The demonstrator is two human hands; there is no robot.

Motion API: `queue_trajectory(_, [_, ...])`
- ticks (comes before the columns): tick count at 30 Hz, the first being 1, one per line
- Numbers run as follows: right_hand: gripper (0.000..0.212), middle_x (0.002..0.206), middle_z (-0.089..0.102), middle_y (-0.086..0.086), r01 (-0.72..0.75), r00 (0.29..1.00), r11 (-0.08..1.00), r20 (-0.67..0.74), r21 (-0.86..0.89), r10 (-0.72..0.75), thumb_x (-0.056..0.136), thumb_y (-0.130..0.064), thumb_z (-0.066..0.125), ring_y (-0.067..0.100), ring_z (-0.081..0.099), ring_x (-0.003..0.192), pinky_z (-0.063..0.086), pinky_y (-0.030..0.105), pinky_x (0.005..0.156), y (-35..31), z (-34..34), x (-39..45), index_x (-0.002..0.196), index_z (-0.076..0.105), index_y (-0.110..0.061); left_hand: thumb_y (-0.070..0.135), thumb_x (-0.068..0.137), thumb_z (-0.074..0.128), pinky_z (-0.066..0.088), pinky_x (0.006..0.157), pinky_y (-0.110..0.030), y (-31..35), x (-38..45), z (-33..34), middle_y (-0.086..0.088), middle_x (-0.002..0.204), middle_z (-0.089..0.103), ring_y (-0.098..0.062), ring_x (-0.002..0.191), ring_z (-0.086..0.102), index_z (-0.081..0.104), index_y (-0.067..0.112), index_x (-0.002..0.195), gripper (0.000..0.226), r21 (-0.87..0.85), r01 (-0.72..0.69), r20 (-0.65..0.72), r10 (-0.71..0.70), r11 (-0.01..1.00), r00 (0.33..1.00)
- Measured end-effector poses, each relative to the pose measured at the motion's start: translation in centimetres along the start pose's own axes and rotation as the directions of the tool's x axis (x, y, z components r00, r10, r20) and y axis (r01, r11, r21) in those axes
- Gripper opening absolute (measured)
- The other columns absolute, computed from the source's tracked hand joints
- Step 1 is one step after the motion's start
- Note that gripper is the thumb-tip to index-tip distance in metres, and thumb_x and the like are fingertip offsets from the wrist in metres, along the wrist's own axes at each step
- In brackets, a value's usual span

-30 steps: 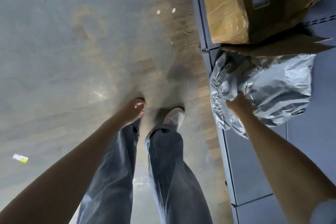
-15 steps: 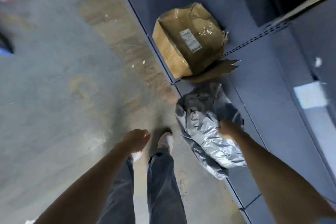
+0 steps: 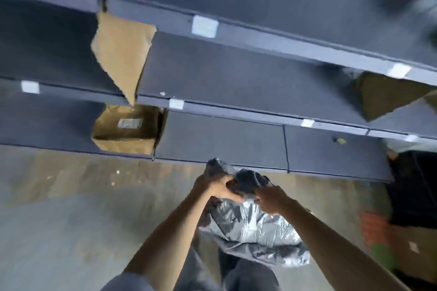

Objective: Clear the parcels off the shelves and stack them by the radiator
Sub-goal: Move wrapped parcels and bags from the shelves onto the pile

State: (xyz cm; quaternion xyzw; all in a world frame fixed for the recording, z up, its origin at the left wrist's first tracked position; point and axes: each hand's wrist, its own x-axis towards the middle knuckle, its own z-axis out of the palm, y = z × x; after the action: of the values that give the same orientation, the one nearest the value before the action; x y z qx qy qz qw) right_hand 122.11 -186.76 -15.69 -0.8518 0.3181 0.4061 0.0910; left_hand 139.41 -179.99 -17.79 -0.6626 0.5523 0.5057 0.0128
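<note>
Crinkled grey plastic, glossy and creased all over: a soft mailer bag held in the air in front of the lowest shelf, clear of its front edge and above the floor. Left hand with its grip closed round the bunched dark top of the bag, fingers curled into the folds. Right hand likewise pinching the gathered plastic just beside the left, knuckles up. Below both hands, the bag's body hanging slack and lumpy, shiny silver-grey where light catches the wrinkles, darker at the twisted neck. Bare forearms reaching up from the bottom edge; grey trouser legs blurred beneath the bag.

Flat, matte, blue-grey shelving, stepped in tiers, small white square labels stuck along the front lips. On the lowest shelf, toward its left end and right at the front edge: a battered brown cardboard box, boxy but dented, wrapped in clear tape, a pale shipping label on its top. Above it, a torn, jagged sheet of brown cardboard pointing down between two shelf sections. At the right end of the middle tier, another dark, ragged cardboard piece, partly in shadow. Floor of worn wood planks near the shelving, smooth grey farther out, with scattered white flecks.
</note>
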Motion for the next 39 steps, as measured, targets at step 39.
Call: queue_trajectory(39, [0.033, 0.117, 0.060, -0.001, -0.770, -0.205, -0.084, -0.119, 0.633, 0.972, 0.082, -0.014, 0.053, 0.020, 0.052, 0.117, 0.037, 0.035, 0.097, 65.5, 47.0, -72.7, 0.114, 0.053, -0.021, 0.026, 0.081, 0.055, 0.021, 0.110, -0.046, 107.9, 9.0, 45.8, 0.000, 0.116, 0.059, -0.026, 0.105, 0.059, 0.056, 0.018, 0.110, 0.030, 0.534, -0.843, 0.133, 0.991, -0.071, 0.001])
